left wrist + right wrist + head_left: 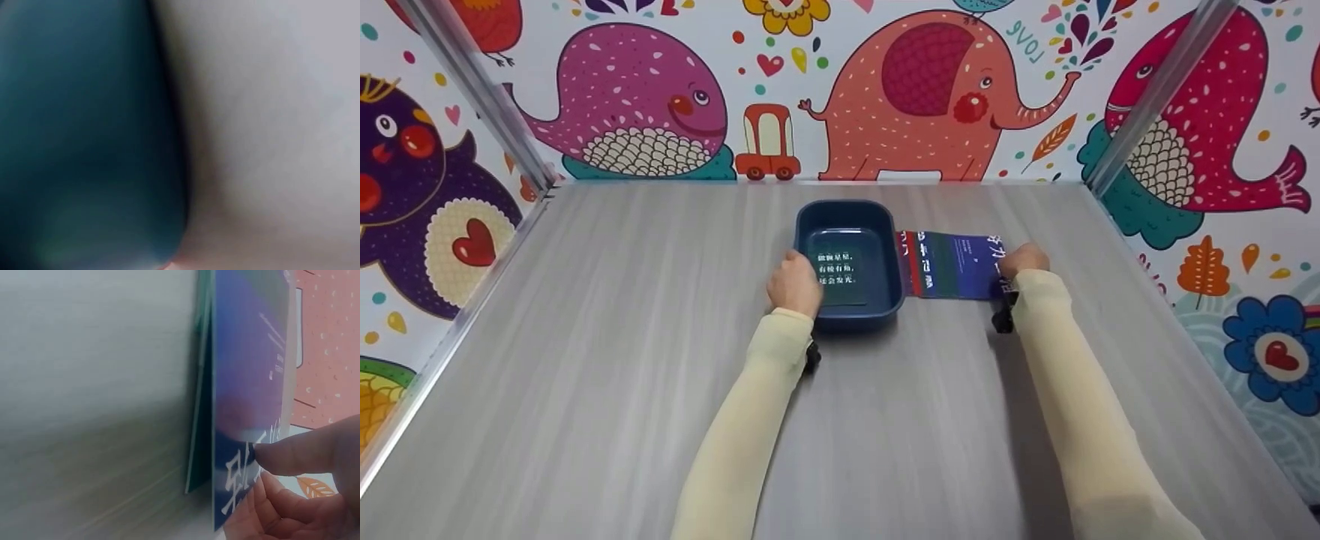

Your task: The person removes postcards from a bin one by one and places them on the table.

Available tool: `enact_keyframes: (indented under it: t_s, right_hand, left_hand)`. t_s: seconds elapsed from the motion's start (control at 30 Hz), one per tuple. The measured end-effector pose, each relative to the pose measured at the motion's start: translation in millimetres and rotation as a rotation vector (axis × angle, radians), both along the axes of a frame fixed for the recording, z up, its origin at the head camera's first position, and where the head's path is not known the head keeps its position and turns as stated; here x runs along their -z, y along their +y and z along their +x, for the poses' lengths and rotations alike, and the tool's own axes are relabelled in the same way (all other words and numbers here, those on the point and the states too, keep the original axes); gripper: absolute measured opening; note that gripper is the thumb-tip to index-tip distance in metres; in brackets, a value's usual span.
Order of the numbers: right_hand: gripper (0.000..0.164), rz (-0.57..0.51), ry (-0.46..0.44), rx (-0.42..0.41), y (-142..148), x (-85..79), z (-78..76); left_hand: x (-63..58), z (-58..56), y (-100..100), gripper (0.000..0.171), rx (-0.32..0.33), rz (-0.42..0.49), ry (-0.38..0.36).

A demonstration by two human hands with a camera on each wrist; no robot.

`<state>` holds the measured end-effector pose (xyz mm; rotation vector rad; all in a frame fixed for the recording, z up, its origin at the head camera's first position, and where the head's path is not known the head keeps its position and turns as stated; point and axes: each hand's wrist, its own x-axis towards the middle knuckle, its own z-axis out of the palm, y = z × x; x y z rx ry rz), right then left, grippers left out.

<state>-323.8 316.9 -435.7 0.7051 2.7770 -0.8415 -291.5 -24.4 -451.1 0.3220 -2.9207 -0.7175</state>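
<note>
A dark blue plastic basin (pixel 847 324) stands at the far middle of the table, its wall (pixel 84 112) blurred and close in the left wrist view. My left hand (pixel 796 285) grips its left rim with curled fingers. Flat inside lies a dark green card (pixel 840 296) with white writing. Just right of the basin, several overlapping cards show red, dark blue and green strips. My right hand (pixel 1025 260) pinches the blue-purple card (pixel 976 262) at its right end, thumb on the printed face (pixel 247 354). Beneath it, a dark green card (pixel 201 444) shows slightly apart.
The grey wood-grain table (pixel 585 375) reaches back to a wall (pixel 780 90) printed with cartoon animals. Metal posts (pixel 1162 86) stand at the back corners. Black straps (pixel 1003 315) sit on the wrists over pale yellow sleeves (pixel 1080 390).
</note>
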Motion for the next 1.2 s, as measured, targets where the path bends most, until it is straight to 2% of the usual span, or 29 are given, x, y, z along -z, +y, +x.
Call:
enact_keyframes:
  t_s: [0.2, 0.37, 0.5, 0.7, 0.9, 1.07, 1.2]
  right_hand:
    - [0.033, 0.039, 0.039, 0.003, -4, 2.1, 2.8]
    - [0.04, 0.037, 0.036, 0.0, -6, 1.1, 4.4]
    - [0.045, 0.044, 0.021, -0.01, -7, -0.5, 4.2]
    - [0.042, 0.069, 0.021, -0.022, -10, -3.1, 6.6]
    - [0.046, 0.088, 0.022, -0.034, -12, -2.8, 5.8]
    - [0.045, 0.137, 0.041, -0.072, -11, 1.4, 3.0]
    - [0.044, 0.137, 0.05, -0.084, -10, 3.4, 2.2]
  left_hand:
    - [-1.6, -0.4, 1, 0.042, 0.001, 0.0, -0.038]
    - [-1.6, -1.4, 0, 0.041, 0.004, -0.005, -0.051]
    - [-2.3, -1.2, 0, 0.041, 0.004, -0.006, -0.048]
    - [-1.6, -0.9, 0, 0.039, 0.001, -0.017, -0.027]
    - [-1.7, -0.6, 0, 0.038, 0.0, -0.009, -0.02]
    - [-2.5, -1.2, 1, 0.041, 0.001, -0.016, -0.045]
    - [-3.0, -1.4, 1, 0.043, -0.001, -0.016, -0.064]
